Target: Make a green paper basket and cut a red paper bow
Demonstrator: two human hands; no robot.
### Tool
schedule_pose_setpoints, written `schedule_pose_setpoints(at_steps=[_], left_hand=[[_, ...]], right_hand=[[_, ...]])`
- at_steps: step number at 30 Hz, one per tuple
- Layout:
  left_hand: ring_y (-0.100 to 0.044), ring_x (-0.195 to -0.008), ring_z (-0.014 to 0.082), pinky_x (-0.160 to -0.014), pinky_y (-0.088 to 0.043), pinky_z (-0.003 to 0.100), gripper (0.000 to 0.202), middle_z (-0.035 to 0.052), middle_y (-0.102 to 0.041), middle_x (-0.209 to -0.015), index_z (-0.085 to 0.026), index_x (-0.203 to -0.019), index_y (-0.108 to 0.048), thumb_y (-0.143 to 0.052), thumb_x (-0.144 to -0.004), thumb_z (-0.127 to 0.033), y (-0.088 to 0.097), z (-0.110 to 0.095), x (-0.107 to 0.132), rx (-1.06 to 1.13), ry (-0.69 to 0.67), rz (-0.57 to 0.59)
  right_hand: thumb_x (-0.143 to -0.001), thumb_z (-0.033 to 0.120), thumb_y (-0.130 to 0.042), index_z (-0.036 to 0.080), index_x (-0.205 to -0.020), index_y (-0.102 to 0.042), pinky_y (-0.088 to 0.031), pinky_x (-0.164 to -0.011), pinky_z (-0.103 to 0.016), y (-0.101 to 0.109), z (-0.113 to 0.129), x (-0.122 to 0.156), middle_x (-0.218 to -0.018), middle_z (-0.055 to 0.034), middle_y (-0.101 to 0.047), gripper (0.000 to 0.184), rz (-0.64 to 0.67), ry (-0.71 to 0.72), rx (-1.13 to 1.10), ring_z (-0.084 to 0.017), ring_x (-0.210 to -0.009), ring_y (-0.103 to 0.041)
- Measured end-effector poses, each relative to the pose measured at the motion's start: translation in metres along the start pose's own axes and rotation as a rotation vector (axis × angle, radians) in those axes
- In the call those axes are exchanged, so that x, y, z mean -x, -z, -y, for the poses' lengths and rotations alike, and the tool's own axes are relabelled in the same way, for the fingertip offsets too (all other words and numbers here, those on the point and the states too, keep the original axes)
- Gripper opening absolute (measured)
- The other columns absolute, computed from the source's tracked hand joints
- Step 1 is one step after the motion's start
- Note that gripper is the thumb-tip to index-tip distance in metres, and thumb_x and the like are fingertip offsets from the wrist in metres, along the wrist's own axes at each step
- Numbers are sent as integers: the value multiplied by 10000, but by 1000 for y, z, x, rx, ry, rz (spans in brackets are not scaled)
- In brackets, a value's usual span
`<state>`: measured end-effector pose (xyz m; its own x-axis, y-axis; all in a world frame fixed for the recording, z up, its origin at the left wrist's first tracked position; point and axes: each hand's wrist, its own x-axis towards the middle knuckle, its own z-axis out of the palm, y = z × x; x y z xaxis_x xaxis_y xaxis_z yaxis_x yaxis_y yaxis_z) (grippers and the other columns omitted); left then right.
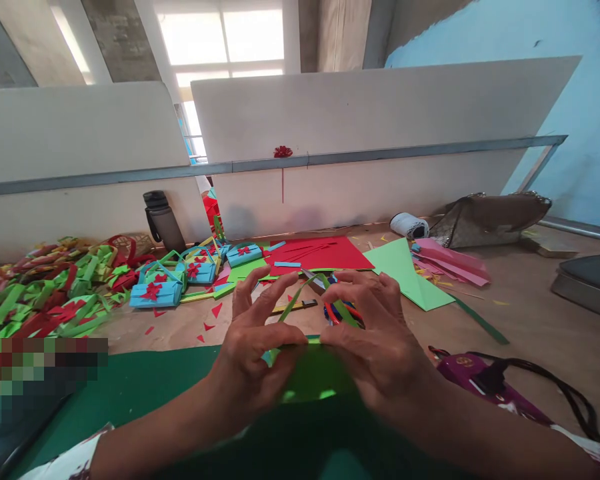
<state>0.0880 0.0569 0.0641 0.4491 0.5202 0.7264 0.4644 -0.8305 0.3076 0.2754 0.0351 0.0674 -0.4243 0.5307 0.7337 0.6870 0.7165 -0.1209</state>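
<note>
Both hands meet over a small green paper basket point(314, 373) near the front of the table. My left hand point(253, 363) pinches its left upper edge with thumb and forefinger, the other fingers raised. My right hand point(380, 347) presses on the right upper edge, fingers curled. A thin green paper strip handle point(300, 297) arches up between the two hands. Under them lies a dark green paper sheet point(145, 387). Scissors with red and blue handles point(337, 310) lie just beyond my right hand.
Finished blue paper baskets with red bows point(156, 290) and a heap of green and red ones point(50, 293) fill the left. Red sheet point(325, 253), light green sheet point(405, 270), pink sheets point(450, 263), dark bottle point(164, 220), tape roll point(409, 225), grey bag point(490, 217), purple pouch point(485, 387).
</note>
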Motion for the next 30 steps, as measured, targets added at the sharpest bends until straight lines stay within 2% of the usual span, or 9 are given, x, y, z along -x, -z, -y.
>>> schedule_pose_setpoints(at_steps=[8,14,20,22,25,28,30], left_hand=[[-319,-1308,254,-1075,-236,516,243,48,-509,-1334,-199,-738,-641,-556,-720,28,6,9,-2,19,-106,-50],[-324,-1300,283,-1053,-264,528,222,59,-510,-1333,-190,-720,-646,-557,-733,13,13,13,2,-1,-78,-51],[-267,-1327,293,-1052,-271,521,191,86,-485,-1352,-172,-743,-627,-525,-771,-12,11,14,2,-47,-59,2],[-208,-1348,310,-1051,-255,542,138,93,-434,-1393,-177,-801,-639,-554,-787,-70,7,10,2,-84,-51,24],[-158,-1357,335,-1048,-169,611,97,91,-409,-1412,-220,-878,-666,-629,-791,-238,-3,2,-1,-157,-112,19],[-199,-1347,295,-1050,-115,622,162,41,-476,-1365,-249,-769,-678,-553,-843,-178,-8,-3,-5,-190,-112,4],[-225,-1333,282,-1045,-182,591,229,24,-504,-1339,-230,-702,-664,-520,-851,-131,-5,-3,-9,-154,-59,17]], right_hand=[[-731,-35,-505,208,-774,-623,-188,-950,-522,7,-3,-4,-1073,-54,-499,274,13,-33,0,-265,-1152,-430],[-708,-53,-505,209,-779,-622,-231,-920,-487,9,-6,-5,-1077,-54,-504,296,-7,-11,9,-262,-1130,-440],[-750,-22,-473,188,-726,-604,-194,-946,-528,5,-10,-2,-1049,-71,-520,249,-40,-13,50,-280,-1152,-442],[-776,2,-465,175,-718,-607,-180,-951,-562,0,-8,-1,-1054,-94,-539,231,-39,-14,64,-298,-1168,-435],[-809,52,-495,169,-742,-623,-197,-954,-572,-6,-3,-1,-1107,-115,-553,186,-19,1,66,-310,-1207,-404],[-834,84,-511,186,-764,-623,-200,-960,-569,-4,2,-2,-1165,-106,-549,167,-54,11,59,-310,-1236,-382],[-832,117,-539,197,-834,-615,-201,-962,-578,2,1,-5,-1173,-112,-544,109,-115,-3,61,-319,-1236,-384]])
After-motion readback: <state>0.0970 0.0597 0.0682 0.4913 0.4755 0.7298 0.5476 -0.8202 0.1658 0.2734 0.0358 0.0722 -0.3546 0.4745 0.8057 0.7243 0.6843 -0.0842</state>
